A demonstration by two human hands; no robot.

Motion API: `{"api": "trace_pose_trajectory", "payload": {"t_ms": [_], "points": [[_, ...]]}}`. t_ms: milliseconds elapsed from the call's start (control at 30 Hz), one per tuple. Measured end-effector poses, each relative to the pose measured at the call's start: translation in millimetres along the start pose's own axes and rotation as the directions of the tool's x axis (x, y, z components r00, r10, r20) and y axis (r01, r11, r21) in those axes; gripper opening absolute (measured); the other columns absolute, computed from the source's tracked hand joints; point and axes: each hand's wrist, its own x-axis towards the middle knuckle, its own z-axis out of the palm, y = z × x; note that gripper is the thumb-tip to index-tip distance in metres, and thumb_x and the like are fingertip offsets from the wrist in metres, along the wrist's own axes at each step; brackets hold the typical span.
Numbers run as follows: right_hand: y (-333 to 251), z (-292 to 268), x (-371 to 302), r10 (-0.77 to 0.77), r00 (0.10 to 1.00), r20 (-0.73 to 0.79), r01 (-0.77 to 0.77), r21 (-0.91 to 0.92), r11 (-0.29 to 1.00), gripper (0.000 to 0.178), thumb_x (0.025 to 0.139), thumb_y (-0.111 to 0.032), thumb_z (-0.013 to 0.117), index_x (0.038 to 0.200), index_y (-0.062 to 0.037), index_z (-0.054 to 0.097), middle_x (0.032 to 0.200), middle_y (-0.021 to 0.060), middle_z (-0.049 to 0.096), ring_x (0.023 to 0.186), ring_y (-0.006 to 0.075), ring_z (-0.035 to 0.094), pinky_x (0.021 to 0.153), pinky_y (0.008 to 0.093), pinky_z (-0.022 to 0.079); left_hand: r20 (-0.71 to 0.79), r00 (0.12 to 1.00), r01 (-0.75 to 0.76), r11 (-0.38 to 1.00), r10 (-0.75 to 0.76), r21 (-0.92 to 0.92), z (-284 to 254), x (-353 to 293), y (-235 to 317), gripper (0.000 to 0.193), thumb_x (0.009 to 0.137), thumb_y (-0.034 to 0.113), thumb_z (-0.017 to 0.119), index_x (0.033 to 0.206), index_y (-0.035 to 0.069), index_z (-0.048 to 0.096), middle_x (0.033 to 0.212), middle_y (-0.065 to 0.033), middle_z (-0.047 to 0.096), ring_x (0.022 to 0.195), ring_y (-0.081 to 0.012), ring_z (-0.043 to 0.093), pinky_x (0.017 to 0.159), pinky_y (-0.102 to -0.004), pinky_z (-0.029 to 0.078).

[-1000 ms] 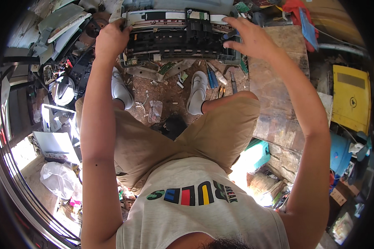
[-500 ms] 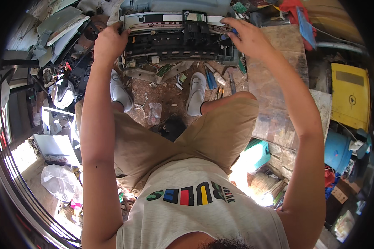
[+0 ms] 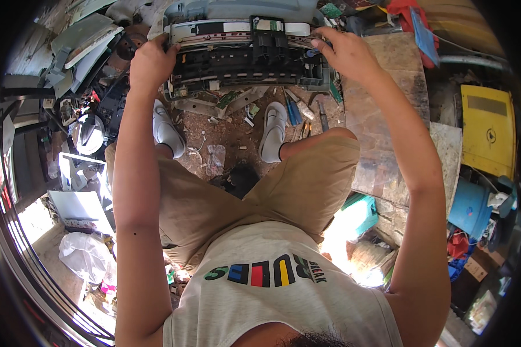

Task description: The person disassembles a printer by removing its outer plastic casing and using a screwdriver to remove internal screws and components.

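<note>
An opened printer body (image 3: 237, 74), with a black inner frame and a grey casing, lies across the far end of the floor work area. A black carriage (image 3: 268, 41) sits on its rail right of the middle, with a white ribbon cable (image 3: 297, 29) running along behind it. My left hand (image 3: 152, 61) is closed around the printer's left end. At the right end is my right hand (image 3: 342, 51), thumb and fingers bent close together. Beside its thumb shows a small blue piece (image 3: 312, 53); whether the fingers grip it is hidden.
Between my feet and the printer lie blue-handled tools (image 3: 294, 110), metal strips and scraps. A worn wooden board (image 3: 385, 115) is at my right, beyond it a yellow panel (image 3: 488, 130) and a blue bucket (image 3: 470, 209). Scrap panels (image 3: 87, 43) are piled at left.
The carriage sits slightly farther left on its rail. My right index finger has come off the ribbon cable, whose right end now shows. My left hand keeps its place at the printer's left end.
</note>
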Motion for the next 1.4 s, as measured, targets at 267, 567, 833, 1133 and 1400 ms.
{"api": "trace_pose_trajectory", "payload": {"t_ms": [267, 567, 833, 1133, 1400], "points": [[0.7, 0.2, -4.9, 0.122, 0.992, 0.012, -0.122, 0.066, 0.990, 0.025, 0.089, -0.017, 0.065, 0.113, -0.0073, 0.068, 0.096, 0.0167, 0.069, 0.092, 0.0380, 0.066, 0.083, 0.0449, 0.054, -0.008, 1.000, -0.012, 1.000, 0.012, 0.014, 1.0, 1.2, -3.0, 0.048, 0.086, 0.038, 0.070, 0.122, 0.007, 0.068, 0.106, -0.0239, 0.071, 0.102, -0.0405, 0.068, 0.090, -0.0467, 0.054], [20.8, -17.8, -61.1, 0.223, 0.971, -0.087, -0.137, 0.562, 0.816, 0.018, 0.090, -0.015, 0.071, 0.106, -0.0059, 0.071, 0.094, 0.0058, 0.070, 0.079, 0.0123, 0.064, 0.071, 0.0275, 0.052, -0.241, 0.886, -0.457, 0.832, 0.396, -0.315, -8.5, -46.1, 82.9, 0.037, 0.083, 0.031, 0.075, 0.112, 0.010, 0.066, 0.096, -0.0114, 0.069, 0.088, -0.0319, 0.069, 0.077, -0.0432, 0.056], [-26.3, 1.2, -81.4, 0.276, 0.946, -0.172, -0.040, 0.780, 0.624, 0.018, 0.089, -0.012, 0.072, 0.105, -0.0035, 0.071, 0.086, 0.0019, 0.069, 0.076, 0.0075, 0.061, 0.068, 0.0236, 0.050, 0.386, 0.763, -0.433, 0.853, 0.519, -0.291, 22.9, -108.2, 102.5, 0.034, 0.083, 0.036, 0.076, 0.101, 0.009, 0.072, 0.092, -0.0118, 0.072, 0.082, -0.0310, 0.070, 0.072, -0.0403, 0.056], [-87.7, 15.3, 5.9, -0.076, 0.952, -0.297, 0.201, 0.418, 0.886, 0.017, 0.089, -0.015, 0.071, 0.104, -0.0072, 0.072, 0.087, 0.0081, 0.071, 0.068, 0.0140, 0.063, 0.065, 0.0278, 0.051, 0.189, 0.980, 0.044, 0.994, -0.062, 0.096, -32.7, -25.4, 19.4, 0.046, 0.084, 0.049, 0.073, 0.109, 0.010, 0.070, 0.100, -0.0168, 0.073, 0.096, -0.0358, 0.071, 0.083, -0.0460, 0.056], [-113.5, 37.1, 43.4, -0.220, 0.944, -0.247, 0.294, 0.323, 0.899, 0.019, 0.088, -0.016, 0.071, 0.105, -0.0078, 0.072, 0.091, 0.0082, 0.072, 0.068, 0.0159, 0.062, 0.066, 0.0291, 0.051, 0.282, 0.959, 0.020, 0.999, -0.031, 0.042, -29.7, -29.2, -26.2, 0.058, 0.082, 0.048, 0.074, 0.123, 0.008, 0.066, 0.112, -0.0192, 0.071, 0.109, -0.0361, 0.066, 0.094, -0.0457, 0.052]]}}
